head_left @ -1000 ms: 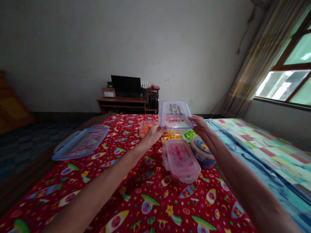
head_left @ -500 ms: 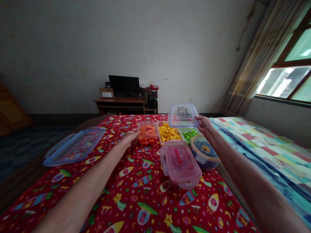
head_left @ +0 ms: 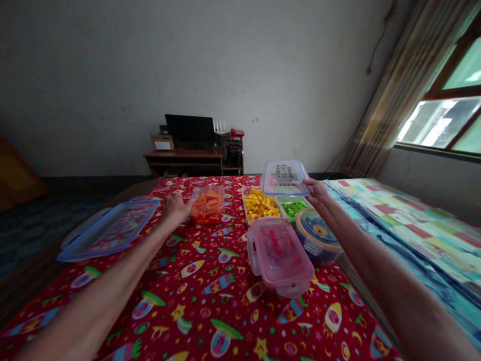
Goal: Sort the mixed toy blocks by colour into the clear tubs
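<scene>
My right hand (head_left: 317,193) pinches the right edge of a clear lid (head_left: 284,176) with a blue rim and dark handwriting, held up over the back of the containers. My left hand (head_left: 176,206) is at the left side of a clear container of orange blocks (head_left: 208,205); its thumb is stretched toward the container's edge, apart from the fingers. Below the raised lid are a container of yellow blocks (head_left: 260,204) and one of green blocks (head_left: 294,208). A pink lidded box (head_left: 280,250) sits in front of them, beside a round lidded container (head_left: 318,235).
A large blue-rimmed clear lid (head_left: 110,230) lies at the left edge of the red patterned cloth (head_left: 195,306). Beyond the cloth stands a desk (head_left: 184,154) with a monitor (head_left: 190,132). A bed with patterned bedding (head_left: 413,215) is on the right.
The orange-block container has slid left, away from the yellow blocks. My left hand has moved left, slightly further than the container. My right hand still holds the lid in nearly the same place.
</scene>
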`<state>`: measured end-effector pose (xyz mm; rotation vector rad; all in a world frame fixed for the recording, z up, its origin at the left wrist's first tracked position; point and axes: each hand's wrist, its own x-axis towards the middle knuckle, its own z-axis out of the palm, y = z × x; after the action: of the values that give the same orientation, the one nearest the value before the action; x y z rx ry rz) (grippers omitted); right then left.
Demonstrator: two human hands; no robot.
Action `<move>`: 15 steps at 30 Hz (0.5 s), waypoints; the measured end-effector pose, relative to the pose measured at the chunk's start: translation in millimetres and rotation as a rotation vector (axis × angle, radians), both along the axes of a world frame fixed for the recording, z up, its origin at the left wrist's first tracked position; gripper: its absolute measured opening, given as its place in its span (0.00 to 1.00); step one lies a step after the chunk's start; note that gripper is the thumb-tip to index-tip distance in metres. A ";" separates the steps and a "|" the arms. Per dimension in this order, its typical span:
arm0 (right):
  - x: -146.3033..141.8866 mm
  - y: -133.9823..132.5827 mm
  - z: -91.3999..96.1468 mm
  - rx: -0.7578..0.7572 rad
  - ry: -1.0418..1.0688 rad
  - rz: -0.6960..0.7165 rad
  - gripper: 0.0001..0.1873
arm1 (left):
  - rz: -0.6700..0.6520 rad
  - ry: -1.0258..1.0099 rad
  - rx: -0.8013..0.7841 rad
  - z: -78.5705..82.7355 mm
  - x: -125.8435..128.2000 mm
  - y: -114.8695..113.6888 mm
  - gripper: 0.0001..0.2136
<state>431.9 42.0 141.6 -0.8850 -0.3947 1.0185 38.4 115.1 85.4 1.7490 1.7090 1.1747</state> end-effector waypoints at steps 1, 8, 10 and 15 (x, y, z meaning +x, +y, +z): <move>-1.0 0.7 -0.1 0.007 0.009 0.004 0.18 | 0.015 0.062 0.105 6.0 10.6 -6.3 0.08; -6.5 3.1 -2.0 0.017 0.002 0.001 0.18 | -0.339 0.430 -0.011 -3.5 128.8 -45.8 0.12; -5.6 1.9 -2.8 0.022 -0.019 0.011 0.17 | -0.321 0.434 -0.073 -16.1 149.4 -42.9 0.11; 0.5 2.2 -7.1 0.008 -0.120 0.004 0.15 | -0.270 0.404 -0.141 -33.8 158.4 -25.5 0.11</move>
<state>432.5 44.2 134.5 -0.9416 -0.5017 0.9693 196.7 89.6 51.6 2.1487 1.6468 0.5985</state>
